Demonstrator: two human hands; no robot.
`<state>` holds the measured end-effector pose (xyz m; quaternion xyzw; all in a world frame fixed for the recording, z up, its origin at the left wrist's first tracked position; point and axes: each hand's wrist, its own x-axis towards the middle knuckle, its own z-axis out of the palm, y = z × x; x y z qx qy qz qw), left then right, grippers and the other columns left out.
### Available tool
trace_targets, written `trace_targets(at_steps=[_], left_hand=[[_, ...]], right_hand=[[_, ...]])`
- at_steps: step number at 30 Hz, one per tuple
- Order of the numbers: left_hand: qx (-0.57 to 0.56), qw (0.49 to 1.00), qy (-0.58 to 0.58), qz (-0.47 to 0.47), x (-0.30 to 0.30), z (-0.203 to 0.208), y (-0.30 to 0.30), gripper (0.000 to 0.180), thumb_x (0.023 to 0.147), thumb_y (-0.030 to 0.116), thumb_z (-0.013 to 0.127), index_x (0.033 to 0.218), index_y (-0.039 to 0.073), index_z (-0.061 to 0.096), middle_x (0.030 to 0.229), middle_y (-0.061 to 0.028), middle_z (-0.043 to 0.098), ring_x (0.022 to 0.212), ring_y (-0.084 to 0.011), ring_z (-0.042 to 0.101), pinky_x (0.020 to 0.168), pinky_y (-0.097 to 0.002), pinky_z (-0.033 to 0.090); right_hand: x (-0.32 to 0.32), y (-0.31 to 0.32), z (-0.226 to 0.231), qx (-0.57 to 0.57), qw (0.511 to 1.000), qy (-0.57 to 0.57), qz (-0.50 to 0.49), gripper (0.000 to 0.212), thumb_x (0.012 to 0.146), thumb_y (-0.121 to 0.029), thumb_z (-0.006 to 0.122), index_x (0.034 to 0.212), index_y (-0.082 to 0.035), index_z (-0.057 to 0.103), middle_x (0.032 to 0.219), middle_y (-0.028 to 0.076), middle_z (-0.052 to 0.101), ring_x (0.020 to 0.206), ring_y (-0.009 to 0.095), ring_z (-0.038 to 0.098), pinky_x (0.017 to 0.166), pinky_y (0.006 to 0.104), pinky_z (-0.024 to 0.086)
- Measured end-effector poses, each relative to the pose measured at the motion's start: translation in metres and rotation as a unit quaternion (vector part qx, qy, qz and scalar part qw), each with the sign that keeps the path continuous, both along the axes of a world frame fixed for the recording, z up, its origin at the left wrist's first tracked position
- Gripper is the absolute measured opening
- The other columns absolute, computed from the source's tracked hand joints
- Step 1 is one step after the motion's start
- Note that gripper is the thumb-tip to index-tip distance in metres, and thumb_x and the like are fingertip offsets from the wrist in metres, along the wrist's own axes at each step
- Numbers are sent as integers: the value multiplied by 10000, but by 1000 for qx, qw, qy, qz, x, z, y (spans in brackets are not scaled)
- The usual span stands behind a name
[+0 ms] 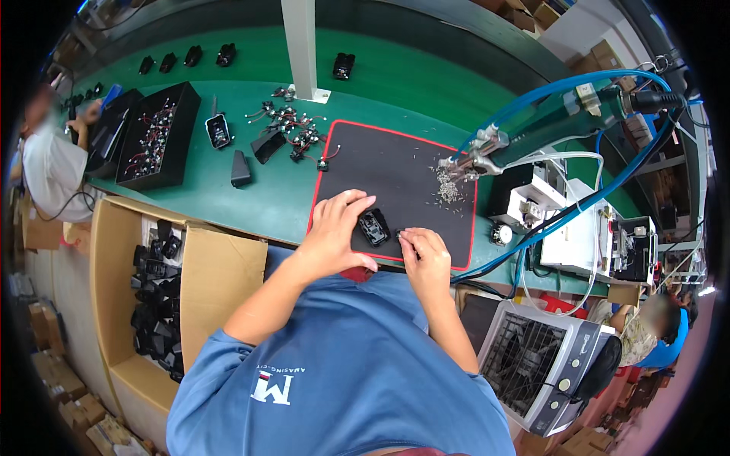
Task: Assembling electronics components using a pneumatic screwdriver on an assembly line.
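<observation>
Assembly of a small black housing (374,227) is judged to be in hand on the near edge of a black mat (403,178). The housing is steadied by the left hand (334,232), fingers curled around it. The right hand (426,254) is pinched narrow just beside it, apparently on 1 tiny part, too small to be identified. Careful seating of that part would likely be required next. The housing is seen as glossy, rectangular and open-faced.

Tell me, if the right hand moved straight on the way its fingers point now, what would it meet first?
The right hand points left toward the small black part that the left hand holds on the black mat. It would probably meet that part first; depth is unclear.
</observation>
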<state>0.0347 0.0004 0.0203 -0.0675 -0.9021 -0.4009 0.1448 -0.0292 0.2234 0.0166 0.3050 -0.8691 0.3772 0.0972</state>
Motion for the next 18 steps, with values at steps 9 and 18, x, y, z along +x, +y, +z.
trace_targets(at_steps=[9, 18], left_hand=[[-53, 998, -4, 26, -11, -11, 31, 1002, 582, 314, 970, 1451, 108, 517, 1321, -123, 523, 1253, -319, 516, 1008, -497, 347], [-22, 1000, -6, -3, -15, -11, 21, 1023, 618, 253, 956, 1513, 78, 491, 1282, -117, 526, 1191, -317, 529, 986, -450, 370]], right_hand=[[-4, -21, 16, 38, 990, 79, 107, 162, 806, -35, 779, 958, -51, 726, 1057, 86, 707, 946, 284, 668, 785, 417, 523], [5, -18, 11, -1, 997, 1, 81, 144, 831, -37, 763, 967, -37, 716, 1066, 102, 691, 929, 303, 674, 831, 432, 545]])
